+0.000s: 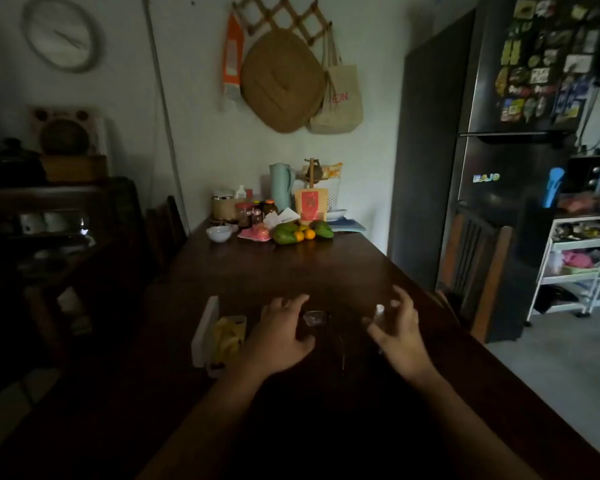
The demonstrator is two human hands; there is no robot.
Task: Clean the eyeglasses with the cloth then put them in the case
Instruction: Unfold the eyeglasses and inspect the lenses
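Dim kitchen viewed across a dark wooden table [326,271]. Legible writing: red letters "ON" on a cloth tote bag [340,102] hung on the wall beyond the far edge; lit letters on the black fridge [499,161] door, reading roughly "BAJO"; magnets above them too small to read. Containers: a white case [205,329] lying open near the table's left edge, holding a crumpled yellow cloth [228,337]; at the far end, a small white bowl [219,233] with contents hidden by its rim, a pale green flask [281,188], several lidded jars [245,214], and green and orange fruit [302,233] loose on the wood. Eyeglasses [314,318] on the table toward the near edge, just right of the case, frame nearly lost against the dark wood, only two pale lenses and one thin temple showing. Left hand [281,329] with fingers spread and relaxed beside the left lens, grasping nothing visible. Right hand [400,332] with thumb and curved fingers on either side of the other lens, possibly touching it; grasp or mere hover impossible to tell. Near edge of the table and both forearms swallowed by shadow.
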